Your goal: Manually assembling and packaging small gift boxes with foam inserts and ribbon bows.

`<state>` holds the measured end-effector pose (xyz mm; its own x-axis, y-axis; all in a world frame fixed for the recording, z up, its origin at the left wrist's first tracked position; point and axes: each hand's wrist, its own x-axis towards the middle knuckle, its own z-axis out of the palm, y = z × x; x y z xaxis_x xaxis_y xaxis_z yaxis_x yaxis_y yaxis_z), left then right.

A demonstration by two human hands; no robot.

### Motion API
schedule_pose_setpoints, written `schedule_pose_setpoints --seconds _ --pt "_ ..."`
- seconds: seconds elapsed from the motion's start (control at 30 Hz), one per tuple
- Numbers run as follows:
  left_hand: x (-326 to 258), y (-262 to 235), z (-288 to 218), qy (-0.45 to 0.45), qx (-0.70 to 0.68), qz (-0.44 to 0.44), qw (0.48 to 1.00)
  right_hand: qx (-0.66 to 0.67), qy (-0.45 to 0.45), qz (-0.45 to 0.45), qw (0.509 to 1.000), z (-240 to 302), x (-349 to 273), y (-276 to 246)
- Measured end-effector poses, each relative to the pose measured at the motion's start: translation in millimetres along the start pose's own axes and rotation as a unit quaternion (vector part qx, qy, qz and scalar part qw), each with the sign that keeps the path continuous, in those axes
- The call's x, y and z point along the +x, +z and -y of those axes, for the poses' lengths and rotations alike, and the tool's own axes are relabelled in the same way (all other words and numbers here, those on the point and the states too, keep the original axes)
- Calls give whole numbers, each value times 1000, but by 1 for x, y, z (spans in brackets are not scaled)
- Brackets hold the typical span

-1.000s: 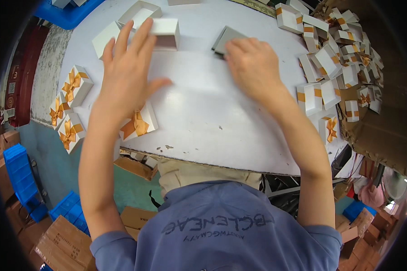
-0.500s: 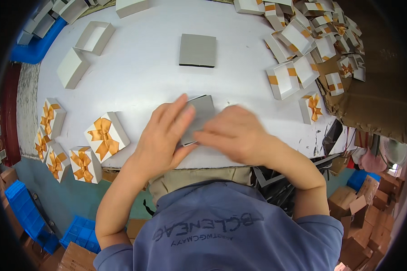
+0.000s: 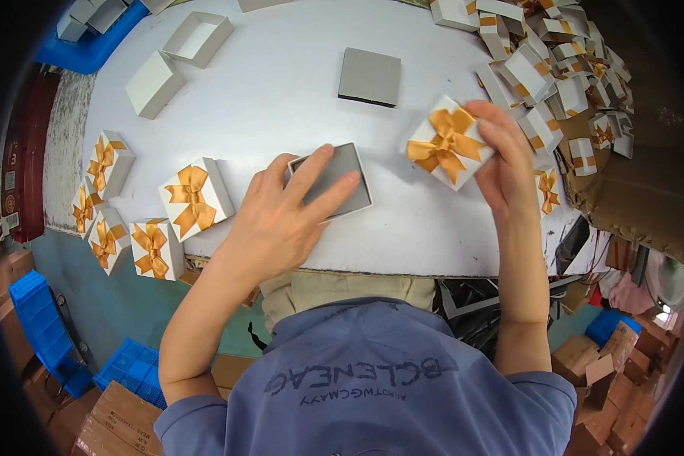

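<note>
My left hand (image 3: 277,209) lies with spread fingers over a small white box base (image 3: 366,207); two fingertips rest on the grey insert (image 3: 345,163) inside it, and its thumb is hidden. To the right, my right hand (image 3: 505,156) grips a white box lid (image 3: 467,169) by its right edge. An orange ribbon bow (image 3: 447,143) faces up on that lid, which is held tilted above the table. Farther back lies a separate grey pad (image 3: 370,74) with a dark lower edge.
Several bow-topped boxes (image 3: 196,199) stand at the left. Behind them are two plain white box parts (image 3: 153,83) and a blue bin (image 3: 83,49). A pile of ribboned lids (image 3: 528,72) covers the far right of the white table (image 3: 281,99), beside brown cardboard (image 3: 631,201).
My right hand has left the grey insert and now holds a bow-topped lid at the right. The insert now sits inside the white base, with my left hand still over it. The view has shifted slightly.
</note>
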<state>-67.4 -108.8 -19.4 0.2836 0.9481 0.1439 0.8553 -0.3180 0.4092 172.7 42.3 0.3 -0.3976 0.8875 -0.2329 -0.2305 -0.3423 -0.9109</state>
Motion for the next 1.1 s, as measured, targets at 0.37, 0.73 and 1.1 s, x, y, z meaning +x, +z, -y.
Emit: schedule_pose_setpoints --seconds 0.37,0.73,1.1 --pt "4 28 21 32 -321 -130 937 -551 -175 211 788 -29 4 76" --pt "9 -5 7 -15 46 -26 998 -622 -331 216 676 -45 7 63" --pt "-2 -95 111 -177 196 -145 954 -716 -396 122 562 -39 53 61"
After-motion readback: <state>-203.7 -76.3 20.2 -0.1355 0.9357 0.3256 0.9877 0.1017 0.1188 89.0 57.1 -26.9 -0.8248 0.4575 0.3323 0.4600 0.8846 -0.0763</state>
